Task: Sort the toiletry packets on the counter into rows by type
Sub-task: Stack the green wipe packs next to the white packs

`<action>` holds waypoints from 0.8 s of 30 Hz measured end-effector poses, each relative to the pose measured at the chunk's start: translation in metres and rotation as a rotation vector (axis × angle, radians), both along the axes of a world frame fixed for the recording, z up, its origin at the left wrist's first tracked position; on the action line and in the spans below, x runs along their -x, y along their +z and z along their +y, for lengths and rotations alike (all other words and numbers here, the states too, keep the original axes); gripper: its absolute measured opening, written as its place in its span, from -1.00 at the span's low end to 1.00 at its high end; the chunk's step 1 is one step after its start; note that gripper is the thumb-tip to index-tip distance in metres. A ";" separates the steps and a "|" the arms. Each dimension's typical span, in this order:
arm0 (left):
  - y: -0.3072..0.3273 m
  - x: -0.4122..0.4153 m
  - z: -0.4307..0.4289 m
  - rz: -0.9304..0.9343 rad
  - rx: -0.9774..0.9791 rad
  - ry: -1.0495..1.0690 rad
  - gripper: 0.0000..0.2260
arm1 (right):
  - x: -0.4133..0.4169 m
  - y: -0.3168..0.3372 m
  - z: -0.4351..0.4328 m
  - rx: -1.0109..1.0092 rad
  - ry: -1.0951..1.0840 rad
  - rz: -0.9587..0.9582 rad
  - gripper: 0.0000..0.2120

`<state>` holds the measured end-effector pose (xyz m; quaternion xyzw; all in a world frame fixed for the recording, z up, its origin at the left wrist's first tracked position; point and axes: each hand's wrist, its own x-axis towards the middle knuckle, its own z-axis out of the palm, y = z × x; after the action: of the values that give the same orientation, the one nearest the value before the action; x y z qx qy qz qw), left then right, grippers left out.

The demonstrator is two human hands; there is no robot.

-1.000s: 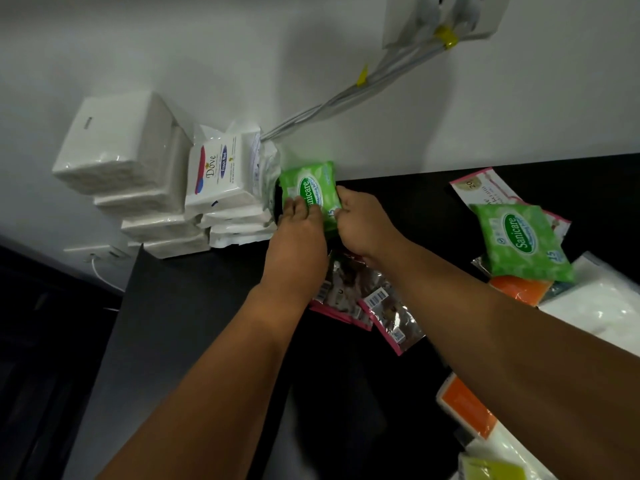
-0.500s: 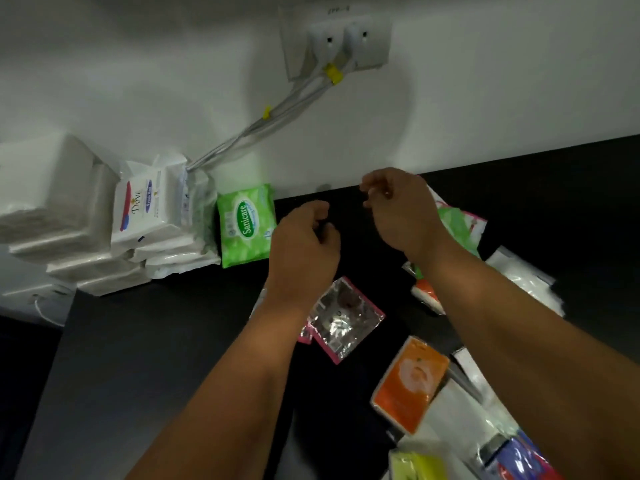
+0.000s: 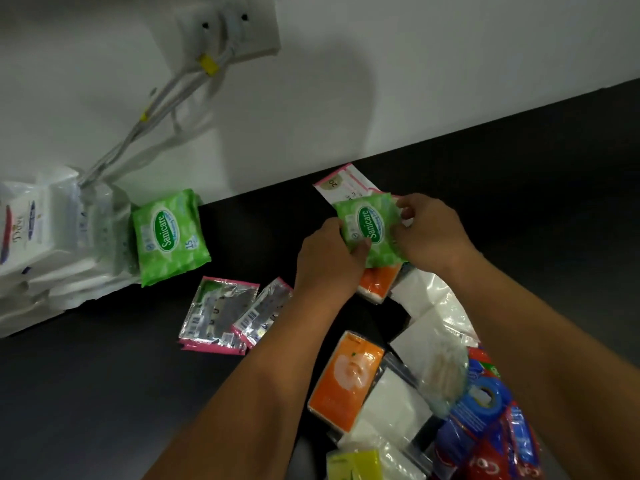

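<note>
Both hands hold a green Sanicare wipes packet (image 3: 369, 227) at the back of the black counter (image 3: 104, 393). My left hand (image 3: 329, 261) grips its left edge and my right hand (image 3: 429, 233) pinches its right edge. A second green Sanicare packet (image 3: 169, 237) leans against the stacked white Dove packets (image 3: 38, 244) at the left. Two silver packets with pink edges (image 3: 225, 313) lie between them. Orange packets (image 3: 346, 379) and clear white packets (image 3: 426, 327) lie jumbled on the right.
A pink-edged white packet (image 3: 346, 185) lies under the held one by the wall. Blue and red toothpaste packaging (image 3: 485, 431) and a yellow packet (image 3: 353, 465) sit at the lower right. White cables (image 3: 156, 123) run from a wall socket (image 3: 228, 26) down behind the Dove stack.
Both hands let go of the first green packet beside the Dove stack, moved right, and now hold a second green packet from the pile. The view shifted right.
</note>
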<state>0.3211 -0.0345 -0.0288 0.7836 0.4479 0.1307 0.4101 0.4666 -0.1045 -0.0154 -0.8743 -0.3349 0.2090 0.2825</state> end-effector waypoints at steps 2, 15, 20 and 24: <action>0.001 -0.003 -0.002 -0.019 0.019 0.019 -0.71 | 0.001 -0.003 -0.002 -0.022 0.015 0.025 -0.61; 0.046 0.083 0.042 -0.192 -0.381 0.222 -0.57 | 0.083 0.046 0.065 -0.442 0.224 0.261 -0.49; 0.050 0.141 0.067 -0.100 -0.468 0.194 -0.58 | 0.140 0.044 0.108 -0.478 0.384 0.430 -0.46; 0.046 0.171 0.081 -0.014 -0.436 0.119 -0.56 | 0.166 0.035 0.130 -0.474 0.380 0.529 -0.44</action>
<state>0.1499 0.0461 0.0174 0.8249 0.4518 0.2541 0.2257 0.3006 0.0253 0.0195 -0.6236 -0.4452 0.3921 0.5092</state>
